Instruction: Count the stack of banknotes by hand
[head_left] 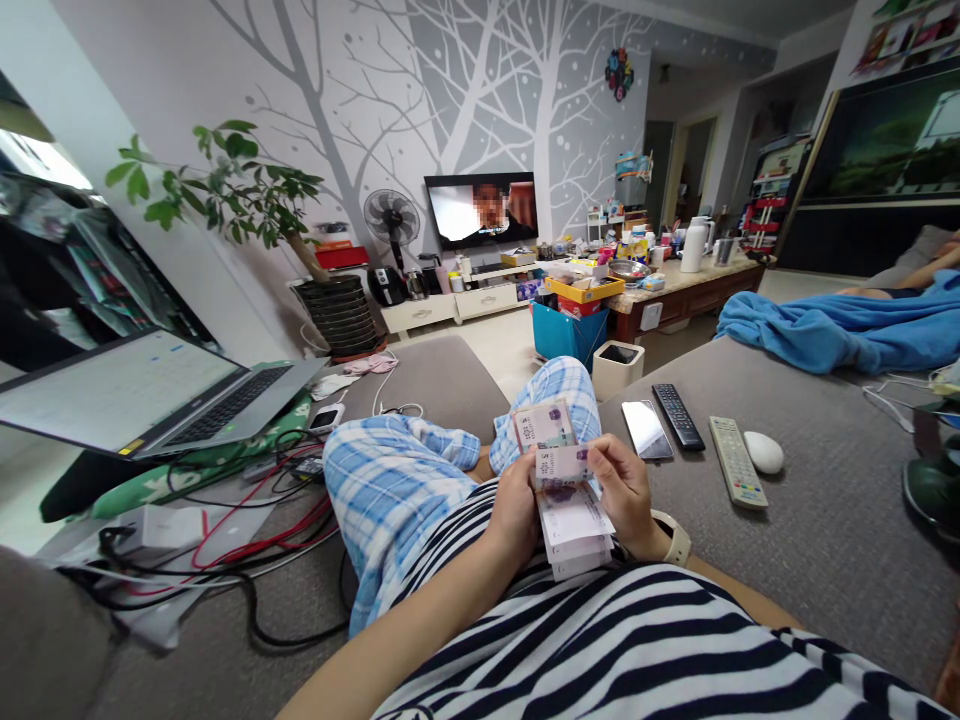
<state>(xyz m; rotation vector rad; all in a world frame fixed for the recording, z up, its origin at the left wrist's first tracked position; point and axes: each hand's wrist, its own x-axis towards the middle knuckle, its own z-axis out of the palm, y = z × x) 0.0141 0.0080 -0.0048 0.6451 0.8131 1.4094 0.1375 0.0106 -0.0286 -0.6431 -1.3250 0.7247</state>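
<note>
A thick stack of purple banknotes point(574, 525) rests over my lap, above my striped shirt and blue plaid trousers. My left hand point(514, 505) is closed round the stack's left side, its thumb pressing on the top notes. My right hand point(626, 490) pinches the upper notes point(547, 440) at their right edge, and these are bent upward away from the stack. A pale watch band shows on my right wrist.
On the grey sofa to my right lie a phone point(646, 430), a black remote point(678, 416), a light remote point(737, 461) and a white mouse point(763, 452). An open laptop point(150, 395) and tangled cables sit left. Another person lies under a blue blanket point(832, 330) far right.
</note>
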